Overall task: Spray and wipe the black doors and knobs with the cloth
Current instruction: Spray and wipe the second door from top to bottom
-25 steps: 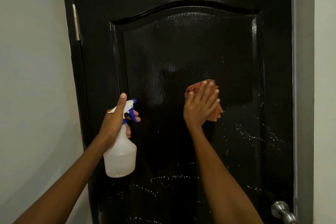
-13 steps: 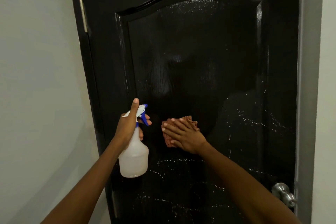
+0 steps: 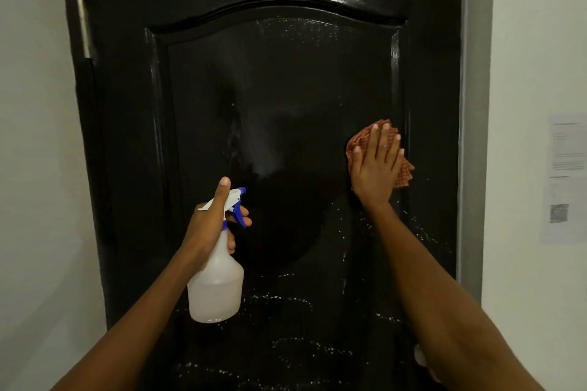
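Up on the white wall to the right hangs a sheet of paper (image 3: 567,179) with lines of print and a small square code, but the words are too blurry to read. No writing shows on the spray bottle (image 3: 217,282).

The black door (image 3: 286,89) fills the middle of the view. It has a raised panel with a curved top, and a metal hinge (image 3: 83,25) sits on its left edge. White wet specks dot the lower part of the door.

The left hand (image 3: 211,225) holds the spray bottle by its neck. The thumb sticks straight up along the white sprayer top, and the other fingers curl round the front by the blue trigger. The bottle stands almost upright, its long way going up and down, with the fat clear bottom hanging low. Its blue nozzle points up and right, at the door. The left arm reaches up from the bottom left.

The right hand (image 3: 378,165) lies flat on an orange checked cloth (image 3: 403,174) and presses it on the door, at the right side of the panel. Its fingers are straight and close together, pointing up. The cloth peeks out around the fingertips and the right side of the hand. The right arm stretches up from the bottom right
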